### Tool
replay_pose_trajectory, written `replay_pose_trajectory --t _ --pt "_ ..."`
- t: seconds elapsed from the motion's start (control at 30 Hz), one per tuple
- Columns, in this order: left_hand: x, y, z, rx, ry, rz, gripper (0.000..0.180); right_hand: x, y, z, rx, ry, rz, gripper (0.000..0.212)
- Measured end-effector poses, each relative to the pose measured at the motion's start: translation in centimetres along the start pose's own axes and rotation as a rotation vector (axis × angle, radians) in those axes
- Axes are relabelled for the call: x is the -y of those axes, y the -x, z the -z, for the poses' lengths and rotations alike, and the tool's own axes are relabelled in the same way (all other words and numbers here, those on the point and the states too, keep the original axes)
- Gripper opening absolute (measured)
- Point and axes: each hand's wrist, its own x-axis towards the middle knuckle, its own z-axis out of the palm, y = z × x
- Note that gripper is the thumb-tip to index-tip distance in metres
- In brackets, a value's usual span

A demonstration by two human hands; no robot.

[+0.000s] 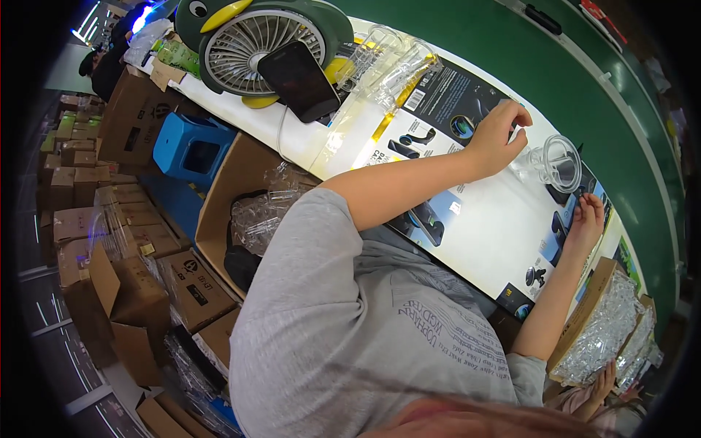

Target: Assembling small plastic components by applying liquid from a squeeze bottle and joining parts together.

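Note:
My left hand (500, 140) hovers over a printed cardboard sheet (453, 91), its fingers curled and a gap showing between thumb and forefinger. Nothing is visible in it. Just right of it lies a clear plastic insert (540, 168) with a round rim, apart from the fingers. My right hand (586, 223) is beyond the insert, at the right side of the white table (482, 212). Its fingertips are pinched at a small black piece (583, 191), too small to name. More printed sheets lie flat beneath both hands.
A green fan (263, 47) with a phone (299, 80) leaning on it stands at the left, beside more clear inserts (398, 69). An open carton (219, 197) holds plastic by my left side. At lower right, another person's hand (604, 381) touches a box (584, 321) of clear plastic.

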Motion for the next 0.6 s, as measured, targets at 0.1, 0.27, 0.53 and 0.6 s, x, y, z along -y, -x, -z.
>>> replay_pose_trajectory --t 0.1,0.27,0.53,0.6 --pt "0.2 0.1 0.1 0.027 0.008 0.045 0.014 -0.1 -0.1 0.3 0.022 -0.035 -0.003 0.017" --pt "0.7 0.0 -0.1 0.033 0.082 0.114 0.014 -0.1 0.1 0.3 0.019 -0.021 0.012 0.017" --pt "1.2 0.1 -0.1 0.044 0.113 0.135 0.016 0.2 0.3 -0.1 0.002 -0.038 -0.006 0.017" --pt "1.5 0.1 -0.2 0.056 0.116 0.147 0.017 0.2 0.3 -0.1 -0.005 -0.043 -0.009 0.017"
